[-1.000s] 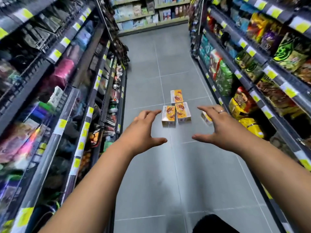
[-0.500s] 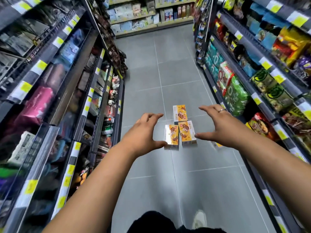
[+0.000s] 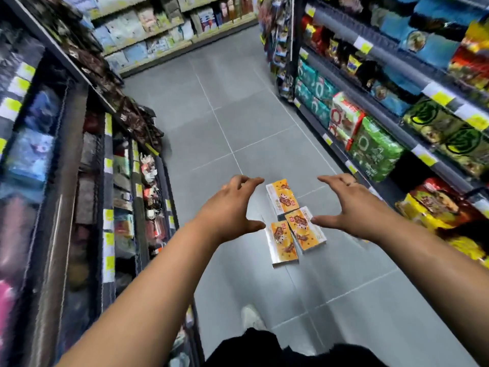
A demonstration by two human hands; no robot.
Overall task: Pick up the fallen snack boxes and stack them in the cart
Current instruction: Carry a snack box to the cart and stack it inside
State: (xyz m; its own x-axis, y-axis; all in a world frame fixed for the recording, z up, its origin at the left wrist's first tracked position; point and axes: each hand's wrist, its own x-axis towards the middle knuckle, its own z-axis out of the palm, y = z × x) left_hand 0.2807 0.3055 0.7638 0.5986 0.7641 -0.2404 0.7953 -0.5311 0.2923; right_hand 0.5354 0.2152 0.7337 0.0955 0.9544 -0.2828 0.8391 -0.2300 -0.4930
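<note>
walking nearer along the aisle, i now have the three snack boxes (image 3: pixel 288 223) almost under my hands. compared with one second ago they sit much closer and lower in my view. their arrangement on the floor (image 3: pixel 238 115) is the same: one box further away, and two boxes side by side and touching, nearer to me.

my left hand (image 3: pixel 227 207) and my right hand (image 3: pixel 354 205) stay apart, one on each side of the boxes. the fingers are spread and a little bent, holding nothing and touching no box. i judge that the approach is nearly finished and the first grasp comes next. nothing is picked up yet, and the cart is not in view.

the boxes have an orange-yellow top with a brown picture, and white sides. some characters are printed there, but they are too small and blurred to read, so i cannot name a brand. the shelves (image 3: pixel 397 123) carry yellow and white price tags (image 3: pixel 439 96), also not readable.
</note>
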